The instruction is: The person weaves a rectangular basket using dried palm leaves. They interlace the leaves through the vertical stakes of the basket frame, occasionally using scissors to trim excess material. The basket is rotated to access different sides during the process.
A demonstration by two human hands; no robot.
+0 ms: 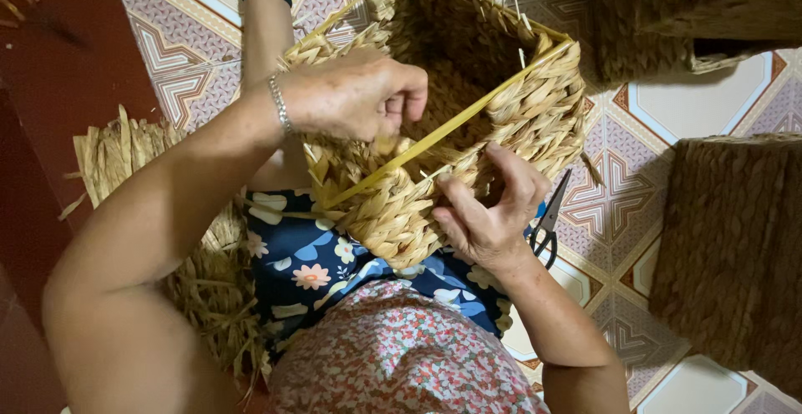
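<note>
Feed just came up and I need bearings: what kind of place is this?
Probably a home floor used for basket weaving: patterned floor tiles, a pile of dried straw, finished woven baskets alongside, and scissors by the right hand.

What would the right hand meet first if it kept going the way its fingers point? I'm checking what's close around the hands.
Most likely the woven basket: the right hand has its fingers aimed up at the near rim, already touching the weave beside the yellow strip. Depth is hard to judge, so contact looks immediate.

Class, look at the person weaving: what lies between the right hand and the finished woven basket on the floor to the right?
In the head view, a pair of scissors lies on the patterned tiled floor between the right hand and the finished basket; otherwise only tile.
</note>
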